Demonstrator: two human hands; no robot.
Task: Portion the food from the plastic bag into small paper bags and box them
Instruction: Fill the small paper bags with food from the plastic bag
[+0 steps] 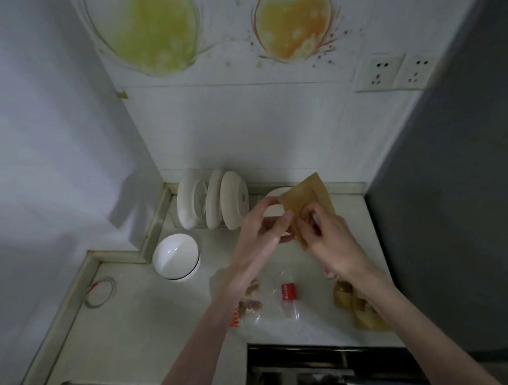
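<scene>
Currently, left hand [270,223] and right hand [330,238] each grip the small brown paper bag [304,200], held above the white tabletop [156,305] at 12 o'clock from the clear plastic bag [281,301].

white tiled wall [250,132] | wall sockets [394,73] | pale countertop [149,320]

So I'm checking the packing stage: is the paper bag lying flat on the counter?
No. Both hands, left hand and right hand, hold the brown paper bag raised above the counter.
</scene>
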